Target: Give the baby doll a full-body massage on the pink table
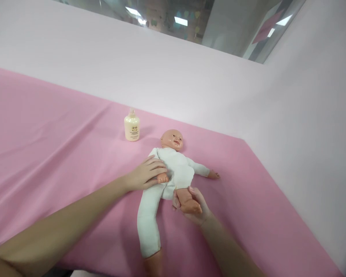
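A baby doll point(175, 169) in a white soft body lies on its back on the pink cloth point(60, 154), head pointing away from me. My left hand point(145, 174) rests flat on the doll's side, fingers stretched over its small plastic hand. My right hand point(194, 211) cups the doll's bent plastic leg and foot point(188, 201) from below, fingers curled round it. The doll's other leg point(148, 223) stretches toward me, its foot at the table's near edge.
A small cream lotion bottle point(132, 126) stands upright on the pink cloth, left of the doll's head. White partition walls point(305, 146) border the cloth at the back and on the right.
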Demonstrator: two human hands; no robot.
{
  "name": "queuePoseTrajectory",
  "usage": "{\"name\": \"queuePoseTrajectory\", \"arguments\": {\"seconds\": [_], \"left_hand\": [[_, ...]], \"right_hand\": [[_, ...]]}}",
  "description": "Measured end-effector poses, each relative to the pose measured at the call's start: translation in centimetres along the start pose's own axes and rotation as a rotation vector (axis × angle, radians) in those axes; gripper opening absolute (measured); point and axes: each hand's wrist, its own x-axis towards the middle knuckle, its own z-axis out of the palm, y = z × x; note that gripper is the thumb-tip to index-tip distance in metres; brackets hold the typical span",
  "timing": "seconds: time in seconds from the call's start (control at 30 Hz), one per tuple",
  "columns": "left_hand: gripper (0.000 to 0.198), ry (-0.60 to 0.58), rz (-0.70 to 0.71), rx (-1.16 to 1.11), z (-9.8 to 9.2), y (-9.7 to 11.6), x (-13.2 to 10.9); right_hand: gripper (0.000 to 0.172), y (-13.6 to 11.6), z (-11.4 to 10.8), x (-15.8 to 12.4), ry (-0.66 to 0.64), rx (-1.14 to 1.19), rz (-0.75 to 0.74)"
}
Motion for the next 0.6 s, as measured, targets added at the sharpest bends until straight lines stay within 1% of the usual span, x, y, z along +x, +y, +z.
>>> {"name": "queuePoseTrajectory", "arguments": {"seconds": [0.27, 0.37, 0.43, 0.5, 0.6], "left_hand": [[0.039, -0.003, -0.001, -0.023, -0.2, -0.1, 0.0], [0.039, 0.016, -0.004, -0.056, -0.4, -0.2, 0.1], [0.039, 0.057, -0.017, -0.106, -0.5, -0.2, 0.2], [0.039, 0.116, -0.063, -0.171, -0.5, -0.4, 0.1], [0.041, 0.221, -0.177, -0.294, -0.3, -0.9, -0.1]], "right_hand": [[0.041, -0.1, 0.2, -0.2, -0.013, -0.008, 0.001], [0.041, 0.1, 0.0, -0.2, -0.037, -0.013, -0.006], [0.043, 0.2, -0.3, -0.2, -0.074, -0.027, -0.012], [0.051, 0.3, -0.8, -0.2, -0.134, -0.049, 0.004], [0.059, 0.6, -1.3, -0.4, -0.265, -0.067, 0.098]]}}
